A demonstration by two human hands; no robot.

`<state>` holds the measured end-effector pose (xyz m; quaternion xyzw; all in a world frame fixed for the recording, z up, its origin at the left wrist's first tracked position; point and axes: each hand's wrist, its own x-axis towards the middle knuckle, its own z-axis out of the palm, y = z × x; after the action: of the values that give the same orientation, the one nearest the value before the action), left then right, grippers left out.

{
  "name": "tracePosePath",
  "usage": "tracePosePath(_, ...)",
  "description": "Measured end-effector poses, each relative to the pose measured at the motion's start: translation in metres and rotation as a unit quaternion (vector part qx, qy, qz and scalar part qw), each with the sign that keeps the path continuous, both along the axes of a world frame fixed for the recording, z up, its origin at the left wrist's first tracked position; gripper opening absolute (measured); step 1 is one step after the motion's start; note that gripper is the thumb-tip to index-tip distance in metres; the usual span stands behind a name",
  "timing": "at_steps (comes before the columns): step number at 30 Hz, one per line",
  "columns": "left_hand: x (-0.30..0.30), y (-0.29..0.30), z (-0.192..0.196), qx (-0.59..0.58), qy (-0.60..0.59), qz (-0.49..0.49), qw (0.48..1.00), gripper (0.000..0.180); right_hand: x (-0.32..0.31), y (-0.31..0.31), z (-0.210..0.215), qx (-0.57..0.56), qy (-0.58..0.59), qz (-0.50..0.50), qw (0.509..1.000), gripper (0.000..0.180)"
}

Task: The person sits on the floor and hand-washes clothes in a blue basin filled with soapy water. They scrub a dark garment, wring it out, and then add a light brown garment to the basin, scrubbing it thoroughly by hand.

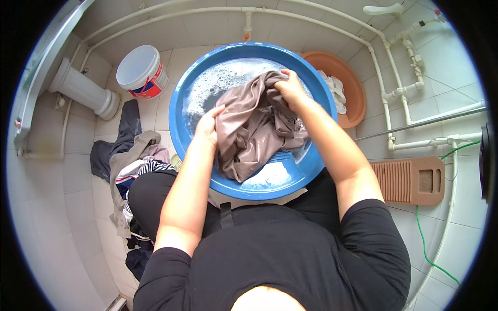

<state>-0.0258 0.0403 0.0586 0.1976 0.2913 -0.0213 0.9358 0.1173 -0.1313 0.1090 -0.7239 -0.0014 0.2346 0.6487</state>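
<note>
A big blue basin [181, 111] with soapy water sits on the tiled floor in front of me. A wet taupe-brown garment [251, 129] is bunched up above the water in its middle. My left hand [207, 124] grips the garment's left edge, fingers curled into the cloth. My right hand [290, 89] clutches the garment's upper right part, pulling folds together. Foam floats on the water at the basin's far left side.
A pile of dark and striped clothes [129, 166] lies on the floor at left. A white bucket [141, 70] stands behind it, beside a white pedestal [83, 90]. A brown basin [342, 83] holding white cloth sits at right, a brown washboard [412, 180] nearer. White pipes [386, 98] line the wall.
</note>
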Motion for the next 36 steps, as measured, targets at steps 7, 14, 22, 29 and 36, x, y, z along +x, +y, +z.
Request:
tracePosePath(7, 0.023, -0.032, -0.030, 0.682, -0.008, 0.052, 0.730, 0.087, -0.010, 0.022, -0.104, -0.254, -0.465, 0.346, 0.775, 0.053)
tracePosePath(14, 0.025, -0.037, -0.063, 0.772, 0.077, -0.136, 0.616, 0.061, 0.038, 0.011, -0.129, -0.234, -0.146, 0.295, 0.915, 0.048)
tracePosePath(22, 0.038, -0.012, -0.068, 0.101, -0.083, 0.135, 0.982, 0.061, -0.053, 0.042, -0.072, -0.027, -0.509, 0.199, 0.837, 0.010)
tracePosePath(29, 0.019, -0.025, -0.015, -0.025, 0.002, -0.012, 1.000, 0.042, -0.119, 0.046, -0.027, 0.047, -0.539, 0.260, 0.800, 0.012)
tracePosePath(36, 0.021, -0.038, -0.042, 0.097, 0.062, -0.008, 0.993, 0.033, -0.075, 0.039, -0.073, -0.123, -0.415, 0.057, 0.899, 0.023)
